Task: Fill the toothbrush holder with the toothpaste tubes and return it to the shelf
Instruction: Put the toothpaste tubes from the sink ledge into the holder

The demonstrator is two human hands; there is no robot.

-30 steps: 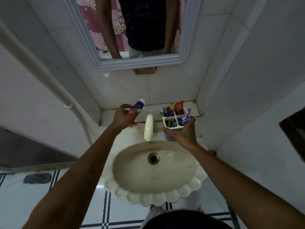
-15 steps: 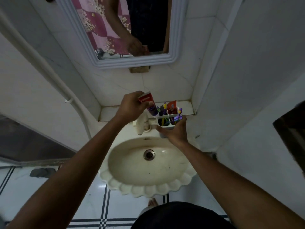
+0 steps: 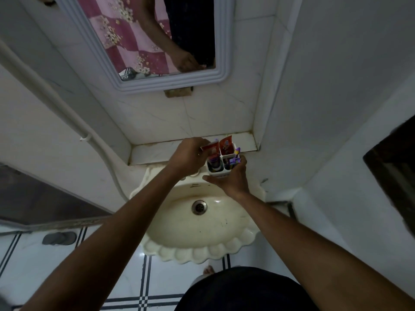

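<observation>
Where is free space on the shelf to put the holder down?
The shelf is bare on its left, from the left wall to the left hand. Another bare strip lies right of the holder, toward the corner. The middle is crowded by both hands and the holder.

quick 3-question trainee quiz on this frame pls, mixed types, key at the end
1. True or false: the toothbrush holder stands on the shelf.
2. Which hand grips the holder from below? A) left hand B) right hand
3. Fill in: the left hand lowers a red toothpaste tube into the holder's front-left ____.

Key: 1 false, it is held above the sink; 2 B; 3 compartment.
</observation>
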